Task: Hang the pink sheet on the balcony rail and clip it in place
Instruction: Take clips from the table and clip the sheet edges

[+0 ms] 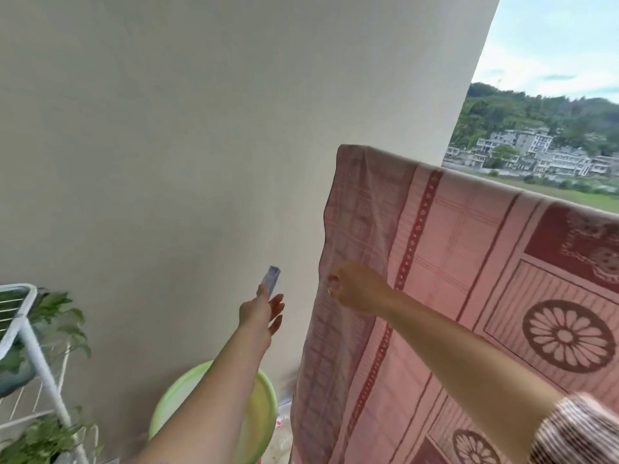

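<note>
With the pink sheet (pixel 469 262) draped, our right hand (pixel 356 289) curls its fingers on the edge and our left hand (pixel 263 311) pinches a clothes peg (pixel 272 279) in its fingers; clipping is not yet done.

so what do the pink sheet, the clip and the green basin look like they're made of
The pink sheet: woven cloth, matte; it drapes in soft folds. The clip: probably hard plastic, pale, rigid shape, but blurred. The green basin: likely moulded plastic, smooth rim with faint sheen.
</note>
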